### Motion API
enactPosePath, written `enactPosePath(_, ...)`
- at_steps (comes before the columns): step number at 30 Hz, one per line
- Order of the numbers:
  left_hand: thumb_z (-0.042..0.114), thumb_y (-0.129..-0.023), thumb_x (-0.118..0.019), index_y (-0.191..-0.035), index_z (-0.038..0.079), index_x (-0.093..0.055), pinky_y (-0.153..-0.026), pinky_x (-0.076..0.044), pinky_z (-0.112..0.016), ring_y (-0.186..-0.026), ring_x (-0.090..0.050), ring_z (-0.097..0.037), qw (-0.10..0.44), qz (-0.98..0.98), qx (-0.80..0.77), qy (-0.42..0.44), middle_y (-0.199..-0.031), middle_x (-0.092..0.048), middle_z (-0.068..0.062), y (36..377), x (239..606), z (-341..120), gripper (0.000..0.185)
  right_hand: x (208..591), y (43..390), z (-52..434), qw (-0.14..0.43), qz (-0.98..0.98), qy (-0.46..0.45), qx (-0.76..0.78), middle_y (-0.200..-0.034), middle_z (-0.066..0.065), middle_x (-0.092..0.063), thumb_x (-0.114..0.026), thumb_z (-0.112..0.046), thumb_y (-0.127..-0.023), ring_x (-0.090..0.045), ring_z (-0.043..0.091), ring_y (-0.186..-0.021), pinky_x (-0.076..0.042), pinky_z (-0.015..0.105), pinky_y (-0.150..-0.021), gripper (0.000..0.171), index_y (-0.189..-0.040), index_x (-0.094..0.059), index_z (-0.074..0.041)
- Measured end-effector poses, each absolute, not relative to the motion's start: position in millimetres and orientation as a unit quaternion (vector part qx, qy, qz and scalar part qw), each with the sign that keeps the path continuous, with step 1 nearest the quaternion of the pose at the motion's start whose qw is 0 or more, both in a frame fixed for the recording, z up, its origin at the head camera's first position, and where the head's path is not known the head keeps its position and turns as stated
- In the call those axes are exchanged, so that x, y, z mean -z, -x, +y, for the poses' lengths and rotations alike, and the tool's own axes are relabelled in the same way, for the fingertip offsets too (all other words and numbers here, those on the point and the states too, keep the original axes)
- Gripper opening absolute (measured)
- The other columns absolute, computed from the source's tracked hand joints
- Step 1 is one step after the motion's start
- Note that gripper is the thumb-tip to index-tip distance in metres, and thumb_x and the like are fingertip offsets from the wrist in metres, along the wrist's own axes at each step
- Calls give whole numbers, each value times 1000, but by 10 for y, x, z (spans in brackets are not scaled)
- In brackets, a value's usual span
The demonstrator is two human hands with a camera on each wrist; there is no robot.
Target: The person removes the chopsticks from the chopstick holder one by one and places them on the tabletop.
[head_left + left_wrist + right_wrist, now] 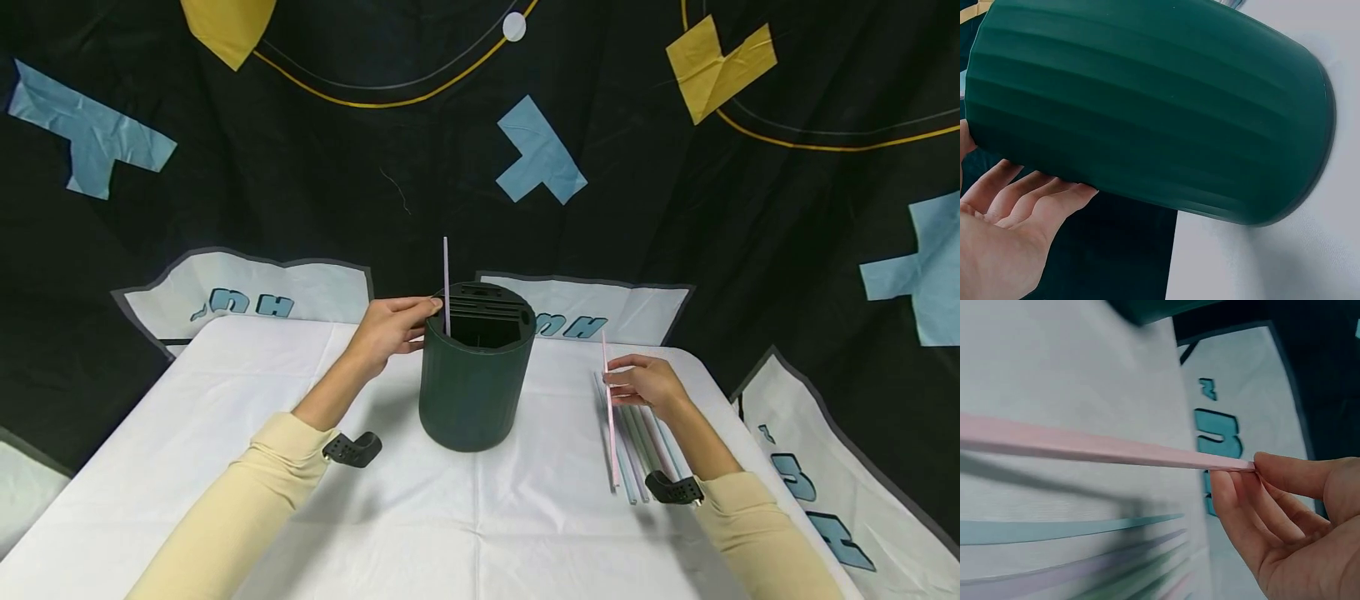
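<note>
A dark green bin [472, 392] with a slotted top section stands on the white table. My left hand [390, 329] holds its left rim, the thumb at the edge and the fingers against the ribbed outer wall [1147, 106]. A thin lilac stick [447, 283] pokes up out of the bin beside that hand. On the right, my right hand [648, 383] pinches a long thin pink stick [1085, 444] near its far end, between thumb and fingertips. The pink stick is raised above several pastel sticks [645, 442] lying side by side, partly hidden by the hand and wrist.
A white cloth [360, 525] covers the table. Behind it hangs a black backdrop [330, 183] with blue and yellow patches. The sticks lie near the table's right side, to the right of the bin.
</note>
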State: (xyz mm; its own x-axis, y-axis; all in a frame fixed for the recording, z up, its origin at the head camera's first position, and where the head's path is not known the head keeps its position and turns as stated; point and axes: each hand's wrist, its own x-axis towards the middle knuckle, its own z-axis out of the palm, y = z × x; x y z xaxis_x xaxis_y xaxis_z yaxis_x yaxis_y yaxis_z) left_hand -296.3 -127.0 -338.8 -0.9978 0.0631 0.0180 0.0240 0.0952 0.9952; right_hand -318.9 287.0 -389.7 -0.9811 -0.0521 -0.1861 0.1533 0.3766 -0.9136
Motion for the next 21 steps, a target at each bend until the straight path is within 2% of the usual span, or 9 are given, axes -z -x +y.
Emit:
enactPosePath(8, 33, -98, -67, -134, 6, -65, -92, -59, -43, -117, -69, -31, 12, 737, -675, -29, -133, -67, -14, 2964, 3400, -1270, 45, 4130, 3174, 2864, 110, 828, -57, 547, -84, 2, -72, -70, -7, -93, -71, 14, -71, -64, 34, -71, 40, -127, -58, 11)
enactPosePath(13, 33, -99, -67, -135, 6, -65, -92, -59, -44, -117, -69, -31, 12, 737, -675, -29, -133, -67, -15, 2959, 3406, -1275, 45, 4238, 3194, 2873, 112, 834, -76, 534, -84, 5, -71, -70, -10, -94, -70, 15, -68, -63, 31, -69, 41, -128, -59, 9)
enactPosePath(21, 33, -98, -68, -134, 6, -66, -93, -59, -44, -117, -69, -31, 12, 737, -676, -28, -134, -67, -14, 2962, 3400, -1267, 45, 4330, 3185, 2849, 104, 839, -75, 530, -80, 5, -70, -69, -7, -94, -68, 13, -65, -63, 28, -65, 41, -129, -59, 12)
